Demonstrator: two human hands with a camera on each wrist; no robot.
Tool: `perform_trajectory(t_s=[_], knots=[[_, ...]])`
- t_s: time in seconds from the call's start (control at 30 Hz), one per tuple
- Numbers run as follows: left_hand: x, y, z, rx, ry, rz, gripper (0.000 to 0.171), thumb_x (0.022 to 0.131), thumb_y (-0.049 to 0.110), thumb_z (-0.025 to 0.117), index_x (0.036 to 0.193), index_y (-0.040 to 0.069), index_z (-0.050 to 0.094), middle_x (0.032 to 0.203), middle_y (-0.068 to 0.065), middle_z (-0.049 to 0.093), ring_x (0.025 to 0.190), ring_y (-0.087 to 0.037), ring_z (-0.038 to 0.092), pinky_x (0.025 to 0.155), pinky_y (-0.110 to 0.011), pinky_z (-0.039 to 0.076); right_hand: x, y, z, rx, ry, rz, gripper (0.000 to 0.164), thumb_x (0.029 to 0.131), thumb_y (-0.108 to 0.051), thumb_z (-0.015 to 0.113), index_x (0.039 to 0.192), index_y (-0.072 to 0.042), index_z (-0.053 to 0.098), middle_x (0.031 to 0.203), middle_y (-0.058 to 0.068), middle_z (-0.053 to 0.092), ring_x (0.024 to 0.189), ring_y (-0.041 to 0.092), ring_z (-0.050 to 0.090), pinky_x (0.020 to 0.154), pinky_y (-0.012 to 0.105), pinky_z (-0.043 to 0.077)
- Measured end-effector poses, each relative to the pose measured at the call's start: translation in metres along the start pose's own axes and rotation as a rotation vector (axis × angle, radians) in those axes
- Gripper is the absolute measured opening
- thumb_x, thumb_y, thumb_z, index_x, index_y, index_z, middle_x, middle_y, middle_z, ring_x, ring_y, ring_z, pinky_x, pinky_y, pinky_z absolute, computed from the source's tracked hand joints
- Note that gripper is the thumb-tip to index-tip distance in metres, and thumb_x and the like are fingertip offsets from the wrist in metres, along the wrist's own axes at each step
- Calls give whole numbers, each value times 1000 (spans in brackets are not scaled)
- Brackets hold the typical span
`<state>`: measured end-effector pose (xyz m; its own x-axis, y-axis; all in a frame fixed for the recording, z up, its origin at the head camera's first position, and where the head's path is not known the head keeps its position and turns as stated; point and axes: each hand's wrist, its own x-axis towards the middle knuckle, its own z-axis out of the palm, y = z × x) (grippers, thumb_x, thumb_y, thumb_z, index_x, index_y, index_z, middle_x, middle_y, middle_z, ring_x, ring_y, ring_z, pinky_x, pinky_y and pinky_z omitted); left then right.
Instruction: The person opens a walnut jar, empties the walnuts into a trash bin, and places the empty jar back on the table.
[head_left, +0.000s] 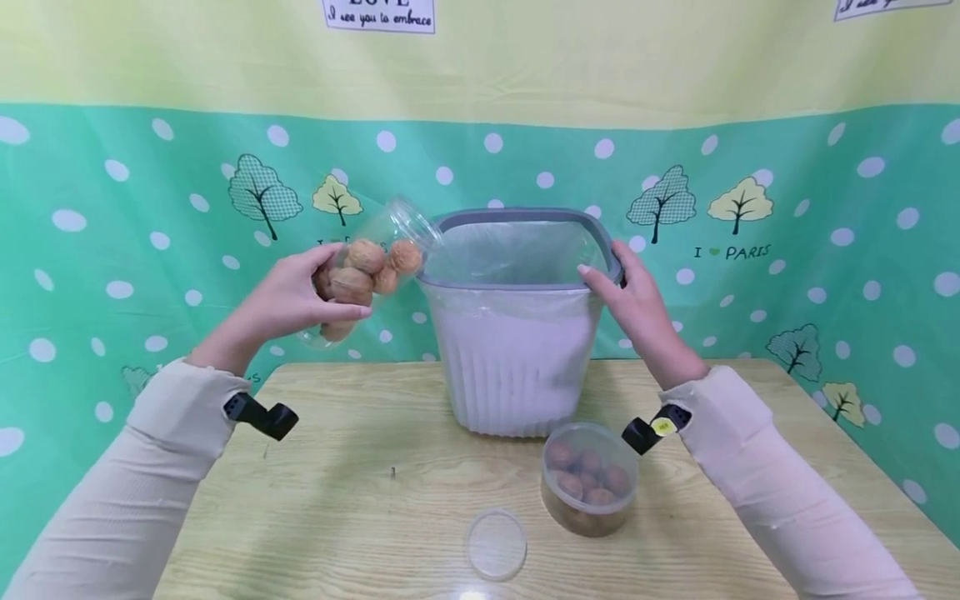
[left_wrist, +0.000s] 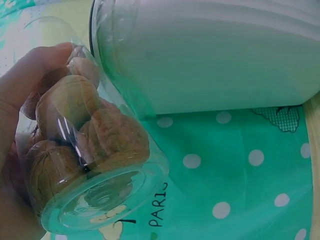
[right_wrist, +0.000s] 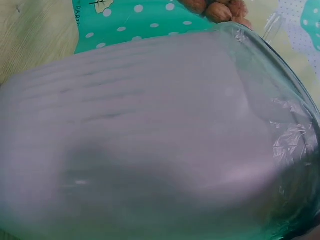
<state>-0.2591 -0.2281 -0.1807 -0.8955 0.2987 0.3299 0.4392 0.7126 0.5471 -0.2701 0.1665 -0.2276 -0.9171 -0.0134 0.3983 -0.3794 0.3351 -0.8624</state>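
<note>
My left hand (head_left: 281, 293) grips a clear plastic jar (head_left: 388, 227) of walnuts (head_left: 351, 286), raised above the table. The jar is tilted, its mouth up and to the right, beside the left rim of a white trash bin (head_left: 517, 358). In the left wrist view the jar's base (left_wrist: 105, 200) faces the camera, with walnuts (left_wrist: 115, 137) inside. With thumb inside and fingers outside, my right hand (head_left: 636, 296) holds the bin's grey rim at the right. A clear liner bag (head_left: 510, 250) lines the bin; its bottom is hidden.
A round clear tub (head_left: 588, 518) with several walnuts stands in front of the bin on the wooden table (head_left: 337, 467). A clear round lid (head_left: 497, 546) lies near it. Behind the table hangs a green and yellow patterned cloth (head_left: 480, 158).
</note>
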Motion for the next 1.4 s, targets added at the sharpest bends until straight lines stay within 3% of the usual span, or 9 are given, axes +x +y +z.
perform_trajectory(t_s=[0.13,0.27,0.53,0.87,1.13,1.4], knots=[[4,-1,-1,17,-2,0,65,74,28,80,130,14,49,105,-11,60,84,-23,58,68,-34,50,0,0,-2,1,-21,12,67,90,-45,58,146,-17,32,137,16,43,126,25,39,105,50,32],[12,-1,-3,39,1,21,64,74,30,80,128,14,50,103,-10,61,83,-22,58,68,-34,49,0,1,-4,9,-36,25,76,90,-46,57,151,-17,23,149,13,32,137,24,28,110,50,26],[26,2,-4,34,-10,60,63,73,28,82,127,13,52,102,-10,62,81,-21,60,65,-31,50,2,5,-5,4,-37,37,81,90,-48,56,152,-18,14,156,6,19,142,18,17,114,44,21],[43,1,-9,123,27,95,63,69,33,83,122,16,54,96,-9,62,79,-21,56,68,-35,47,3,7,-5,19,-33,15,79,91,-47,56,152,-17,16,155,10,21,141,20,20,113,46,22],[54,-3,-11,198,17,110,65,69,33,83,123,12,53,98,-8,60,81,-22,55,70,-36,46,2,8,-3,4,-12,5,76,92,-45,55,152,-18,18,154,10,24,139,22,24,112,46,25],[69,-6,-10,253,28,197,55,69,29,83,110,9,53,89,-7,52,77,-22,49,68,-35,42,1,9,-2,-1,-3,0,75,92,-44,53,152,-16,17,154,11,22,140,24,24,112,46,25]])
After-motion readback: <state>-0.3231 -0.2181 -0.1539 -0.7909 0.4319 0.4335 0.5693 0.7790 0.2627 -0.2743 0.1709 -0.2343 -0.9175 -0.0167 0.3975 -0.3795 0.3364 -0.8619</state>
